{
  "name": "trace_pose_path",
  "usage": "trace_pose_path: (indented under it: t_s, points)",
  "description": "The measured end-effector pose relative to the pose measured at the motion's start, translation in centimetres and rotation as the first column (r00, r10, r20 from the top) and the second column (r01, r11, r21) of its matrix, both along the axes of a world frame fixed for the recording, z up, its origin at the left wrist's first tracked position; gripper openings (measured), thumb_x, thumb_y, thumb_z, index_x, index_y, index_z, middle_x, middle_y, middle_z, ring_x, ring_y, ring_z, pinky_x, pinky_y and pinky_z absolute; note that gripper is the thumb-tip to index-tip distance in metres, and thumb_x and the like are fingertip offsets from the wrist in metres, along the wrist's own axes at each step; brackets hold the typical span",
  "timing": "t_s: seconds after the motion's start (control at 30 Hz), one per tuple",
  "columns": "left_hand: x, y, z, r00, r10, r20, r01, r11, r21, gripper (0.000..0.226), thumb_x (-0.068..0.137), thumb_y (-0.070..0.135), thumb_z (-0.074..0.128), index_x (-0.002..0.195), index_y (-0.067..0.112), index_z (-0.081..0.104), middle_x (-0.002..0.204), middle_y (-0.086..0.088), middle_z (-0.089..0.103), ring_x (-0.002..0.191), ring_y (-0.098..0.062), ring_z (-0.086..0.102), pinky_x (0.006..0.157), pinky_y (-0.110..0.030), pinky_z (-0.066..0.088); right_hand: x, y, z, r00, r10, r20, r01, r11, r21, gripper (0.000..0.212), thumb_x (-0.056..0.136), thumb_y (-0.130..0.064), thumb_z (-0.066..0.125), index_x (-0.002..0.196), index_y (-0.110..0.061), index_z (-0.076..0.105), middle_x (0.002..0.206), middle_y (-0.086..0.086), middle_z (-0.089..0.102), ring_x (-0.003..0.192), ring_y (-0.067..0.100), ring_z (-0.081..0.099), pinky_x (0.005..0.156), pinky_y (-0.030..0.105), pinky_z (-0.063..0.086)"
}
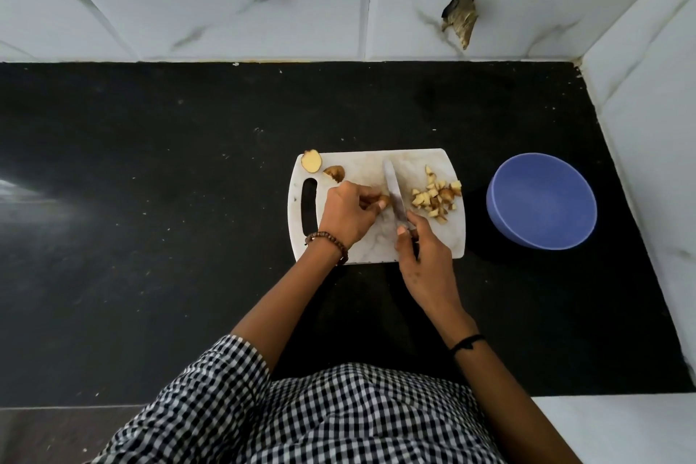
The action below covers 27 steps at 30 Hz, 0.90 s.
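Countertop [150, 200] first: black stone filling most of my feed, with the white cutting board [414, 162] lying in the middle and a blue bowl [542, 200] off to its right, not touching it. On the board the left hand [346, 215] curls its fingers round a small potato piece [382, 200] and pins it down near the board's centre. The right hand [423, 256] is wrapped round the handle of the knife [393, 192], blade pointing away, its edge right beside those fingertips. If I were calling this cut, I'd tuck the left fingertips back, keep the blade tip on the board and rock straight down, so the slice comes off even and falls toward the diced pile [435, 196] on the right. Two offcuts [312, 161] sit by the top left corner. Honestly can't tell how much of the piece is left, since the hand covers most of it, and the knife handle is buried in the right palm.
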<state>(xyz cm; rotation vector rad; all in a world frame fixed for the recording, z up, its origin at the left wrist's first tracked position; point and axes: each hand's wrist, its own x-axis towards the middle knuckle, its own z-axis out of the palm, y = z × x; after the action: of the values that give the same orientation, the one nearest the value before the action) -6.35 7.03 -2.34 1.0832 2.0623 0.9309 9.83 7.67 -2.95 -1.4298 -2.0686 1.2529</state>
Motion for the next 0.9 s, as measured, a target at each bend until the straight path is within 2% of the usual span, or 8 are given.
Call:
trace_pose_path:
  t_s: [0.2, 0.3, 0.43, 0.57, 0.7, 0.83, 0.9]
  points:
    - [0.02, 0.22, 0.37, 1.000, -0.012, 0.001, 0.012, 1.000, -0.008, 0.017, 0.086, 0.011, 0.068, 0.102, 0.009, 0.074, 0.098, -0.003, 0.074, 0.092, -0.008, 0.066, 0.074, -0.002, 0.042, 0.09, 0.03, -0.07, 1.000, 0.014, 0.010, -0.014, 1.000, -0.002, 0.045, 0.106, -0.031, 0.043, 0.150, -0.025, 0.038, 0.106, 0.004, 0.063, 0.081, 0.000, 0.053, 0.068, 0.005, 0.042]
    - [0.01, 0.24, 0.45, 1.000, -0.026, -0.006, 0.026, 1.000, -0.010, 0.018, 0.087, 0.011, 0.068, 0.104, 0.010, 0.074, 0.099, -0.002, 0.074, 0.093, -0.008, 0.066, 0.075, -0.002, 0.042, 0.06, 0.03, -0.25, 1.000, 0.020, 0.000, -0.020, 1.000, 0.019, 0.048, 0.106, -0.031, 0.042, 0.153, -0.025, 0.036, 0.118, 0.011, 0.064, 0.093, 0.005, 0.054, 0.073, 0.007, 0.044]
    - [0.12, 0.27, 0.53, 0.999, -0.036, -0.015, 0.036, 0.999, -0.017, 0.018, 0.087, 0.010, 0.067, 0.104, 0.012, 0.074, 0.097, -0.001, 0.074, 0.091, -0.008, 0.066, 0.071, 0.000, 0.041, 0.07, -0.06, -0.63, 1.000, 0.018, 0.006, -0.018, 0.999, 0.043, 0.049, 0.106, -0.032, 0.042, 0.153, -0.024, 0.034, 0.129, 0.010, 0.062, 0.108, 0.020, 0.062, 0.094, 0.030, 0.051]
    - [0.16, 0.32, 0.72, 1.000, -0.024, -0.015, 0.024, 1.000, -0.019, 0.017, 0.087, 0.010, 0.067, 0.102, 0.011, 0.074, 0.095, -0.002, 0.074, 0.089, -0.009, 0.066, 0.066, 0.003, 0.039, -0.10, -0.28, -0.50, 1.000, 0.020, 0.000, -0.020, 0.997, 0.075, 0.049, 0.106, -0.031, 0.042, 0.153, -0.024, 0.034, 0.123, 0.012, 0.064, 0.097, 0.004, 0.052, 0.086, 0.020, 0.044]
    - [0.23, 0.40, 0.65, 1.000, -0.013, -0.024, 0.012, 1.000, -0.017, 0.014, 0.087, 0.011, 0.068, 0.098, 0.009, 0.075, 0.091, -0.003, 0.074, 0.087, -0.010, 0.067, 0.068, -0.001, 0.042, 0.01, -0.12, -0.11, 1.000, 0.000, -0.013, 0.001, 0.996, 0.084, 0.047, 0.106, -0.031, 0.043, 0.152, -0.023, 0.037, 0.127, 0.009, 0.063, 0.109, 0.019, 0.062, 0.094, 0.029, 0.050]
    - [0.41, 0.43, 0.54, 0.999, -0.002, -0.034, 0.002, 1.000, -0.010, 0.013, 0.086, 0.010, 0.068, 0.095, 0.007, 0.076, 0.089, -0.005, 0.075, 0.085, -0.014, 0.068, 0.076, -0.016, 0.052, -0.05, 0.05, 0.09, 1.000, 0.004, 0.003, -0.004, 0.996, 0.089, 0.047, 0.106, -0.030, 0.043, 0.152, -0.021, 0.037, 0.129, 0.005, 0.063, 0.110, 0.017, 0.062, 0.090, 0.022, 0.048]
    - [0.47, 0.40, 0.58, 1.000, 0.002, -0.030, -0.002, 1.000, -0.006, 0.014, 0.086, 0.009, 0.067, 0.096, 0.008, 0.076, 0.090, -0.005, 0.075, 0.085, -0.013, 0.068, 0.076, -0.015, 0.052, -0.19, -0.11, 0.12, 1.000, 0.013, 0.004, -0.013, 0.996, 0.094, 0.049, 0.106, -0.028, 0.043, 0.153, -0.020, 0.036, 0.130, 0.003, 0.062, 0.109, 0.012, 0.061, 0.090, 0.016, 0.047]
